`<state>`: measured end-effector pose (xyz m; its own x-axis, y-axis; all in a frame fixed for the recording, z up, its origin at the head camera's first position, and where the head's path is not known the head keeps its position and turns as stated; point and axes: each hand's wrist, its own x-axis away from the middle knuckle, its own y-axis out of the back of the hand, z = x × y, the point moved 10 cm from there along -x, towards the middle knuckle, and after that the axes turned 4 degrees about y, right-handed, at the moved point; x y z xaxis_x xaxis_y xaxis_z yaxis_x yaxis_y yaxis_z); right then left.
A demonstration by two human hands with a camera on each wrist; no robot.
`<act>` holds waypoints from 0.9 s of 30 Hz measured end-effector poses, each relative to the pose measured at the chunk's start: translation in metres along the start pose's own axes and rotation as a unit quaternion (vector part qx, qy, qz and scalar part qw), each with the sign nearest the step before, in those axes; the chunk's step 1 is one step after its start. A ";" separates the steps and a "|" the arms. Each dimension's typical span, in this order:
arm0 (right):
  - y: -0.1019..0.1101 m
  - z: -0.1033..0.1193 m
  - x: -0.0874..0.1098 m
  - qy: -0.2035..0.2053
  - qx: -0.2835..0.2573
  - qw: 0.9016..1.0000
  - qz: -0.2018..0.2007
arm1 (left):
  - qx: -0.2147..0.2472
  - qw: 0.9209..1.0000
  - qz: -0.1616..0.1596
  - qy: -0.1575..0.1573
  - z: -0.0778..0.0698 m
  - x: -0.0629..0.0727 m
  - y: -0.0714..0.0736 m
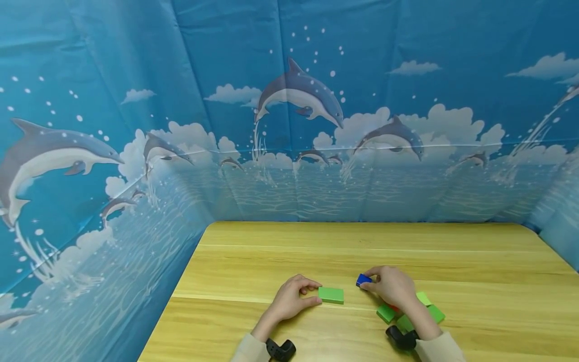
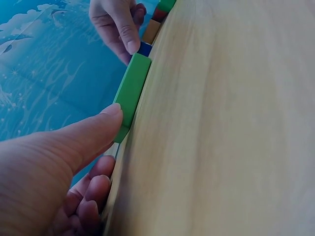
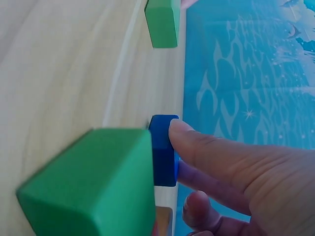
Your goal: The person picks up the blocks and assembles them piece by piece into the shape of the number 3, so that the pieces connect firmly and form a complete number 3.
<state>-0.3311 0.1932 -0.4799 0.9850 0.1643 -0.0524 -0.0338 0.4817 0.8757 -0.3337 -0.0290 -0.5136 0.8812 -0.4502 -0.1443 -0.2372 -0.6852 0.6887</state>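
Note:
In the head view, my left hand [image 1: 291, 299] holds the left end of a flat green block [image 1: 331, 295] lying on the wooden table. The left wrist view shows its thumb against the side of that green block [image 2: 130, 96]; the index fingertip is hidden behind. Farther right, my right hand [image 1: 392, 287] pinches a small blue block [image 1: 363, 280] between thumb and fingers. Seen from the right wrist, the blue block [image 3: 164, 150] stands upright at the thumb tip. A gap separates the blue block from the green one.
Under and beside the right forearm lie several more blocks: a green one [image 1: 386, 313], another green one [image 1: 436, 314], a yellow-green one [image 1: 423, 298] and a partly hidden red one. An orange block [image 2: 151, 31] shows in the left wrist view. A dolphin-print curtain [image 1: 298, 191] surrounds the table [image 1: 253, 259].

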 end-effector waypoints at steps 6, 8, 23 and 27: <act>-0.006 0.008 0.001 0.006 -0.006 1.000 0.010 | 0.002 1.000 0.000 0.002 0.001 0.000 0.000; -0.008 0.010 0.002 0.010 -0.010 1.000 0.016 | 0.002 1.000 -0.001 0.001 0.002 0.001 0.000; -0.018 0.024 0.007 0.021 -0.033 0.999 0.038 | 0.015 1.000 0.002 0.004 0.000 0.002 0.000; -0.019 0.026 0.008 0.024 -0.031 0.999 0.038 | 0.017 1.000 0.002 0.005 0.000 0.002 0.000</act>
<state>-0.3178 0.1629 -0.4845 0.9703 0.2415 -0.0115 -0.1192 0.5191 0.8464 -0.3321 -0.0298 -0.5135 0.8848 -0.4462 -0.1344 -0.2533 -0.7026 0.6649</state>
